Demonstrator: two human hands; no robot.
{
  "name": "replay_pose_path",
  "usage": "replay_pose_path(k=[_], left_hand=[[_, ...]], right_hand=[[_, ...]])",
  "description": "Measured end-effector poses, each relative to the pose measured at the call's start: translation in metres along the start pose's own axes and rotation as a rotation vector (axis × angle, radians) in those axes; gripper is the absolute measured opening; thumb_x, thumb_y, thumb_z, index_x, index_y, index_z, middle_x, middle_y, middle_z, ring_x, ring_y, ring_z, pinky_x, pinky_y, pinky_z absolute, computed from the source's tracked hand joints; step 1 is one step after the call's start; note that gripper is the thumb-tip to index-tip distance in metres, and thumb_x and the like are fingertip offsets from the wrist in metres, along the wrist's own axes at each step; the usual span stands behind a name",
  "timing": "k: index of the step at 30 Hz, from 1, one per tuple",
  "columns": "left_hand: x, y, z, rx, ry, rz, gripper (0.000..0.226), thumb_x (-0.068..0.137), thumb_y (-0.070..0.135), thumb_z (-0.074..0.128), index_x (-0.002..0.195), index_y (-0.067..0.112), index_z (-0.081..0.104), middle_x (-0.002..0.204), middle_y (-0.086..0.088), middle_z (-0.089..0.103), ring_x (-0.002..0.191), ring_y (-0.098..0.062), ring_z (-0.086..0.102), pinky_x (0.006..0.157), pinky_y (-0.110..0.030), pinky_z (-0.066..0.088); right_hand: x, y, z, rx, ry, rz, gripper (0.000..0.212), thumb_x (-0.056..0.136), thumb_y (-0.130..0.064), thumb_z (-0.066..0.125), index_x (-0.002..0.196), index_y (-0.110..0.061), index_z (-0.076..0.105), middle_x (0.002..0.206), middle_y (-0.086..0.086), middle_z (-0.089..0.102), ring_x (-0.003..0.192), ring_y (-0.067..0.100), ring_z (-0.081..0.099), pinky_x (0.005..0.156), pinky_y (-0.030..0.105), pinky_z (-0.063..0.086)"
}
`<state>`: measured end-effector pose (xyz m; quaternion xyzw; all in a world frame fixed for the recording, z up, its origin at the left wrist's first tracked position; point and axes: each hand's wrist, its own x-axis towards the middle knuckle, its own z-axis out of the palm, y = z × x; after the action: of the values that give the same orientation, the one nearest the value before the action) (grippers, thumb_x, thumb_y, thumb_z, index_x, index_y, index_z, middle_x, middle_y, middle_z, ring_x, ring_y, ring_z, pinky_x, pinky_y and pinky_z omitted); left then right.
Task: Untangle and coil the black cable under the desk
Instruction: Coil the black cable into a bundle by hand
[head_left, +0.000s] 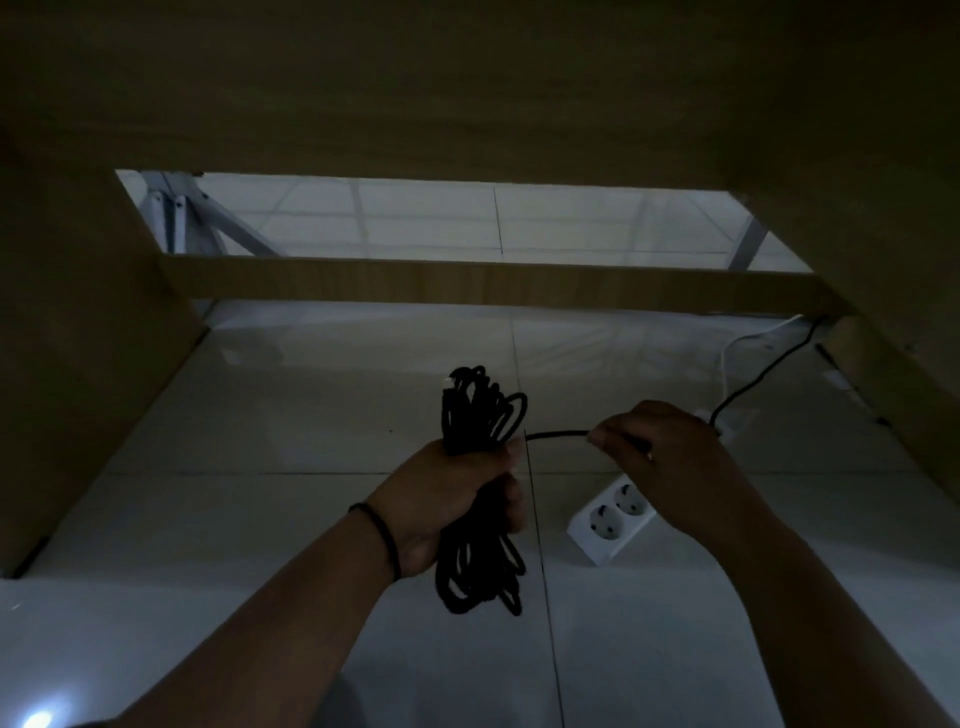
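At frame centre my left hand (457, 499) fists the limp, light black cable (480, 415) bundle mid-length; my right hand (670, 457) pinches its free tail. I'd wrap that tail round the middle.

Both forearms are bare; the left wrist (382, 540) wears a thin black band (387, 543).

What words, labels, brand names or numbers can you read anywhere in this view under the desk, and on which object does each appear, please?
None: no text can be read in this dim view.
The white power strip shows no legible marking.
The black cable gripped in the left hand and pinched by the right hand bears none.
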<state>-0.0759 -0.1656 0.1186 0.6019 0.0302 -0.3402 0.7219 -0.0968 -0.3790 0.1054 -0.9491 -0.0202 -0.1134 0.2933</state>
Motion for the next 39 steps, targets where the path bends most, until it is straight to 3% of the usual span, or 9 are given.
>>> replay_pose_path(k=[4, 8, 21, 25, 27, 29, 31, 35, 39], left_hand=[[-0.011, 0.013, 0.008, -0.082, 0.065, -0.05, 0.019, 0.087, 0.024, 0.061, 0.078, 0.009, 0.057, 0.045, 0.003, 0.043, 0.035, -0.009, 0.038, 0.045, -0.021, 0.041], [-0.026, 0.029, 0.016, 0.017, 0.06, -0.085, 0.02, 0.086, 0.026, 0.063, 0.085, 0.006, 0.062, 0.042, 0.004, 0.038, 0.035, -0.008, 0.033, 0.042, -0.018, 0.033], [-0.04, 0.068, 0.058, 0.192, 0.074, 0.007, 0.009, 0.085, 0.01, 0.065, 0.087, 0.001, 0.066, 0.058, -0.006, 0.065, 0.051, -0.014, 0.061, 0.052, -0.025, 0.054], [-0.019, 0.089, 0.082, 0.357, 0.064, -0.054, 0.012, 0.086, 0.017, 0.063, 0.085, 0.005, 0.065, 0.052, 0.001, 0.057, 0.04, -0.008, 0.047, 0.043, -0.021, 0.044], [-0.012, 0.099, 0.094, 0.432, 0.088, -0.08, 0.016, 0.084, 0.022, 0.066, 0.078, 0.008, 0.062, 0.048, 0.002, 0.048, 0.036, -0.008, 0.04, 0.041, -0.019, 0.037], [-0.003, 0.109, 0.109, 0.471, 0.116, -0.084, 0.026, 0.08, 0.028, 0.071, 0.066, 0.011, 0.056, 0.045, 0.002, 0.042, 0.034, -0.01, 0.035, 0.041, -0.018, 0.033], [0.002, 0.117, 0.124, 0.507, 0.111, -0.078, 0.035, 0.076, 0.032, 0.073, 0.058, 0.014, 0.049, 0.043, 0.003, 0.039, 0.034, -0.011, 0.033, 0.043, -0.018, 0.03], [0.003, 0.116, 0.136, 0.463, 0.026, -0.152, 0.032, 0.079, 0.033, 0.066, 0.06, 0.015, 0.048, 0.041, 0.004, 0.036, 0.033, -0.01, 0.03, 0.043, -0.019, 0.025], [0.003, 0.102, 0.123, 0.376, -0.065, -0.194, 0.024, 0.085, 0.031, 0.059, 0.08, 0.008, 0.06, 0.043, 0.005, 0.034, 0.034, -0.01, 0.03, 0.042, -0.02, 0.026]], right_hand=[[0.009, -0.006, -0.003, -0.035, 0.011, -0.014, 0.024, 0.09, -0.024, 0.056, 0.101, -0.009, 0.07, 0.09, 0.012, 0.064, 0.085, 0.023, 0.059, 0.071, 0.022, 0.04], [0.017, -0.014, -0.024, -0.072, -0.144, 0.078, 0.041, 0.088, -0.041, 0.056, 0.063, -0.008, 0.058, 0.063, 0.007, 0.052, 0.06, 0.016, 0.05, 0.053, 0.02, 0.034], [0.037, -0.012, -0.07, 0.016, -0.1, 0.151, 0.058, 0.082, -0.053, 0.057, 0.045, -0.015, 0.033, 0.046, 0.0, 0.035, 0.046, 0.013, 0.041, 0.052, 0.027, 0.031], [0.034, 0.008, -0.079, 0.07, -0.029, 0.183, 0.055, 0.087, -0.049, 0.054, 0.048, -0.015, 0.032, 0.048, -0.002, 0.032, 0.045, 0.011, 0.036, 0.05, 0.025, 0.028], [0.031, 0.012, -0.082, 0.123, 0.002, 0.192, 0.043, 0.093, -0.04, 0.048, 0.058, -0.016, 0.048, 0.055, -0.002, 0.043, 0.053, 0.01, 0.046, 0.059, 0.027, 0.038], [0.027, 0.016, -0.086, 0.19, -0.016, 0.251, 0.03, 0.098, -0.028, 0.04, 0.099, -0.011, 0.065, 0.092, 0.003, 0.062, 0.091, 0.017, 0.06, 0.085, 0.028, 0.044], [0.019, 0.022, -0.09, 0.203, 0.002, 0.302, 0.036, 0.1, -0.023, 0.035, 0.127, -0.011, 0.053, 0.125, 0.008, 0.056, 0.114, 0.02, 0.053, 0.099, 0.027, 0.039], [0.005, 0.039, -0.083, 0.189, 0.096, 0.319, 0.028, 0.097, -0.021, 0.04, 0.097, -0.004, 0.063, 0.087, 0.015, 0.064, 0.071, 0.02, 0.055, 0.062, 0.028, 0.042], [-0.003, 0.046, -0.068, 0.07, 0.343, 0.248, 0.031, 0.092, -0.027, 0.054, 0.077, -0.003, 0.067, 0.068, 0.014, 0.066, 0.061, 0.027, 0.062, 0.055, 0.028, 0.044]])
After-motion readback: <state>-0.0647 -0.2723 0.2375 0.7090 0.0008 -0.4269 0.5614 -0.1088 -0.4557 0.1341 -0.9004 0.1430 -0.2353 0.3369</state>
